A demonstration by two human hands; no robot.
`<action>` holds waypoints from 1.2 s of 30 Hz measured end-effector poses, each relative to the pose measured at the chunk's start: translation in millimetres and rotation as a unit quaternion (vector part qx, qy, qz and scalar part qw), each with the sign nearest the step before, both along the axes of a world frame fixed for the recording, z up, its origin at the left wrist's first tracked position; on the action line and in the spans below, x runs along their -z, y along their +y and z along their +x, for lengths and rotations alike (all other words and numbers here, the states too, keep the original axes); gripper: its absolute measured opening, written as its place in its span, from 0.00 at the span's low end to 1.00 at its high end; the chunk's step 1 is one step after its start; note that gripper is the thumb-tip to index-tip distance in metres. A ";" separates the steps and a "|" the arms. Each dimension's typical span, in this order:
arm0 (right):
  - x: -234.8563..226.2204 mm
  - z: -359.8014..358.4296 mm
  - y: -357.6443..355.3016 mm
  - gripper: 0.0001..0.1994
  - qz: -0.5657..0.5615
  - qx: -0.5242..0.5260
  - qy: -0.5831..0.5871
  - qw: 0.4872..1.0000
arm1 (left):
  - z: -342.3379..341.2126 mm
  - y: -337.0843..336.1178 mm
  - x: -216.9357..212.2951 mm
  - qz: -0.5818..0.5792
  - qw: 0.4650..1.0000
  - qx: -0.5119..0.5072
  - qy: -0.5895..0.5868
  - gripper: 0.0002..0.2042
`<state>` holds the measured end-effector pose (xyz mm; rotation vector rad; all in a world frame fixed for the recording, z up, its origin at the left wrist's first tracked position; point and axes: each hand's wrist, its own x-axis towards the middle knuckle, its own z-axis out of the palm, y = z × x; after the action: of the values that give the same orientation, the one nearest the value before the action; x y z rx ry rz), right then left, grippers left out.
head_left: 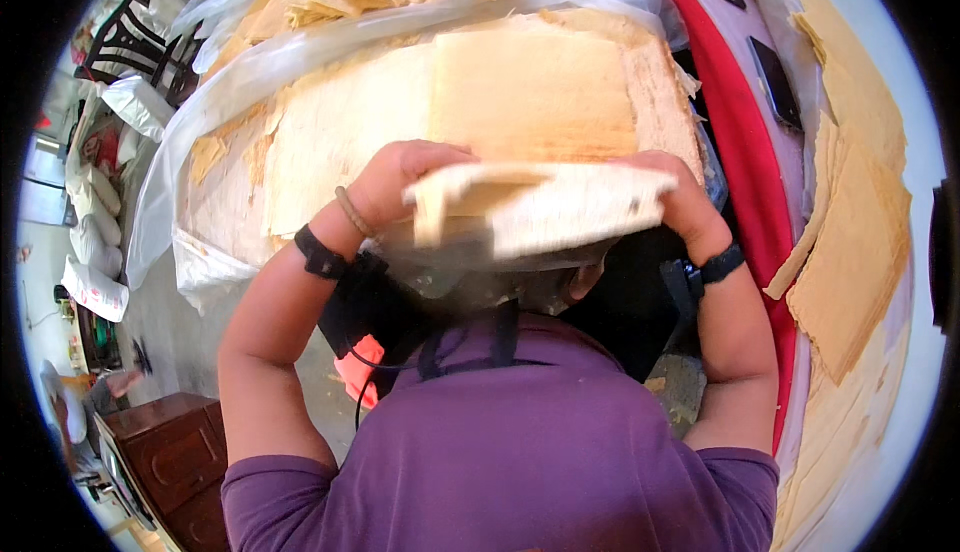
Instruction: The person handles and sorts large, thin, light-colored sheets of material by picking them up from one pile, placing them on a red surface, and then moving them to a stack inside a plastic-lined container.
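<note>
2 hands hold 1 bent stack of thin pale sheets (545, 210) close to the body. Left hand (395, 184) grips its left end, right hand (680, 195) its right end. Just beyond lies a big sheet pile (520, 92) on clear plastic (240, 82).

Both forearms rise from the 6 o'clock edge, elbows bent, purple short sleeves at the shoulders. Left hand (400, 184) at 10 o'clock of centre, fingers curled in a grip, black strap and thin band on wrist. Right hand (672, 192) at 2 o'clock, likewise clenched, black wrist strap
</note>
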<state>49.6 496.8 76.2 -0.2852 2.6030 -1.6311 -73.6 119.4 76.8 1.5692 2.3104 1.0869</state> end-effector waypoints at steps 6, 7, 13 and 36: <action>18.0 -58.5 -1.9 0.20 0.083 0.171 -0.030 0.981 | -33.7 39.7 31.3 -0.026 0.912 -0.352 -0.208 0.20; 29.1 -64.2 4.0 0.23 0.145 0.195 -0.022 0.970 | -23.8 52.3 15.2 -0.061 0.908 -0.380 -0.167 0.21; -15.9 -64.3 -40.9 0.24 0.370 0.262 -0.103 0.885 | -7.7 64.3 20.5 -0.132 0.881 -0.455 0.023 0.19; -17.1 -36.7 -8.7 0.17 0.338 -0.010 0.221 0.915 | -23.8 37.0 -15.5 -0.163 0.971 -0.105 0.136 0.22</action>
<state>12.9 488.1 93.4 -0.6825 3.2642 -0.6068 -97.4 156.4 92.3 1.4459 2.7143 0.5058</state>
